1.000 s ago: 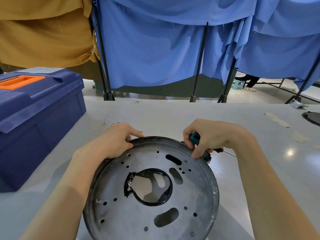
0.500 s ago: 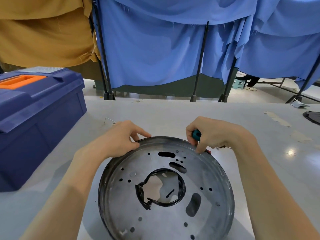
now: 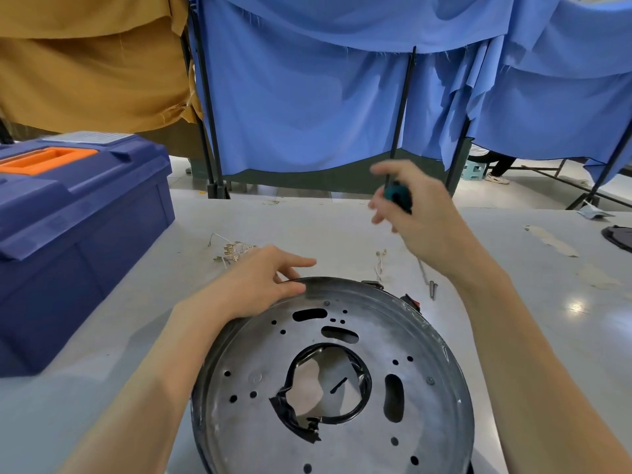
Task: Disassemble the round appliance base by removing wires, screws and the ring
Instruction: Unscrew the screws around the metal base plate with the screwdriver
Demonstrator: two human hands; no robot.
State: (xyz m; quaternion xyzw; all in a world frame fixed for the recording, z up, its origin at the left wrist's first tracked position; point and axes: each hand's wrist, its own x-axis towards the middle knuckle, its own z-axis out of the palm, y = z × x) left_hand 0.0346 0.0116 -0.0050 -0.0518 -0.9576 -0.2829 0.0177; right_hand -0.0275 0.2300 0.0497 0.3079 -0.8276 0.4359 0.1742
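The round metal appliance base [image 3: 403, 323] lies flat on the grey table [image 3: 547, 336], its perforated plate facing up. A black ring [image 3: 365, 388], torn at its lower left, lines the central hole. My left hand [image 3: 260, 282] holds the base's far-left rim, thumb and fingers pinching the edge. My right hand [image 3: 417, 213] is raised above the table behind the base and grips a teal-handled screwdriver [image 3: 396, 193]; the hand is blurred. A loose screw [image 3: 433, 289] lies just beyond the rim. Removed wires [image 3: 232, 249] lie behind my left hand, and another small wire piece [image 3: 380, 261] lies near the rim.
A blue toolbox [image 3: 78, 217] with an orange handle stands at the left on the table. Blue and tan cloth screens on black poles stand behind the table. A dark object [image 3: 620, 236] sits at the far right edge.
My right hand has lifted off the base's rim and risen with the screwdriver. The base has turned and slid slightly to the right. A screw now shows on the table.
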